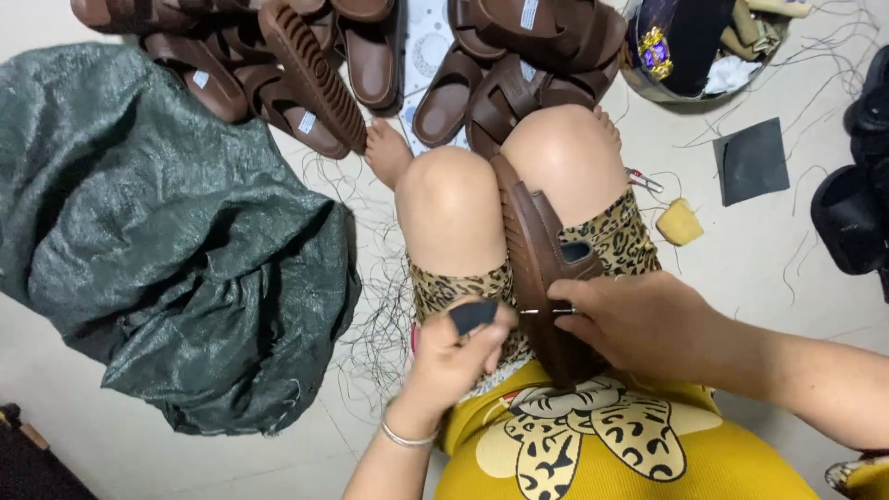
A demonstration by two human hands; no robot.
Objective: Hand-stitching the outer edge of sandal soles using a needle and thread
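Observation:
A brown sandal stands on edge, clamped between my knees and reaching down to my lap. My right hand rests against its side and pinches a thin metal needle that points left at the sandal's edge. My left hand is closed on a small dark flat piece, held just left of the needle. A thin bangle circles my left wrist.
A heap of brown sandals lies on the floor ahead. A large dark green woven sack fills the left. Loose threads litter the floor. A round tin of odds and ends, a dark square patch, a yellow lump and black sandals lie right.

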